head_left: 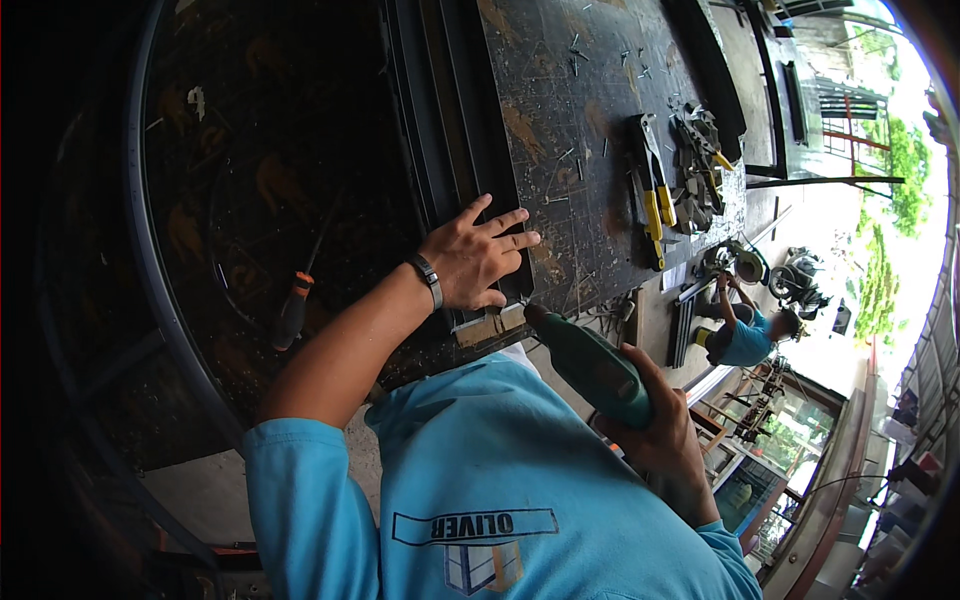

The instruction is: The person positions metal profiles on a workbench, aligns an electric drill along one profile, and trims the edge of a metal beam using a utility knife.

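Observation:
My left hand [474, 254], with a dark band at the wrist, lies spread over the end of a long dark metal profile [455, 130] on the workbench. Its fingers are apart and it grips nothing. In my right hand [660, 425] is a green power drill [595, 370], fingers wrapped round its handle. The drill's nose points at the near end of the profile, close to my left thumb; whether its tip touches is too small to tell. A pale brown strip [490, 326] shows at that end.
A screwdriver [290, 312] with an orange and black handle lies left on the dark bench [560, 110]. Right of the profile are yellow-handled cutters [655, 190], a cluster of metal tools [700, 170] and scattered small fasteners [576, 55]. Another person [745, 335] crouches farther right.

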A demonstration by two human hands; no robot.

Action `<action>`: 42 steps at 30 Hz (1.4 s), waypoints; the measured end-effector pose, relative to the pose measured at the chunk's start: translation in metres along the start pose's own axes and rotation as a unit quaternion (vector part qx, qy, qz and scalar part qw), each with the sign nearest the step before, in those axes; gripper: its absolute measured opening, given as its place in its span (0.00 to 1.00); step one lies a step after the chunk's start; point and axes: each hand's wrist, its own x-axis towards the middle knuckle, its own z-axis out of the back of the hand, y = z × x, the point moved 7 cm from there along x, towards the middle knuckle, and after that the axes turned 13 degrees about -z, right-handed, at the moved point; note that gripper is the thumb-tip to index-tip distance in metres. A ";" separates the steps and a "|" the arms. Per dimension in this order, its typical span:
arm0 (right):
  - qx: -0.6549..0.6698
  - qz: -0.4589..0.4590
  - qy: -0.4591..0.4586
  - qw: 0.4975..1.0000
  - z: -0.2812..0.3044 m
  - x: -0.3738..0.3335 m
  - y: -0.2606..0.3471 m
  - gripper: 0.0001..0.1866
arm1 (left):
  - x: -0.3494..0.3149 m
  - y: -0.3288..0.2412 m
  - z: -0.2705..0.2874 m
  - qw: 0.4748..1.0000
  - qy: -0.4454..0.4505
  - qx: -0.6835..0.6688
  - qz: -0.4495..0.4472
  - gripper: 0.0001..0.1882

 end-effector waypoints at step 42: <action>-0.036 0.003 0.086 0.996 0.012 0.025 0.013 0.44 | 0.000 0.003 -0.001 0.999 -0.035 0.008 -0.004 0.10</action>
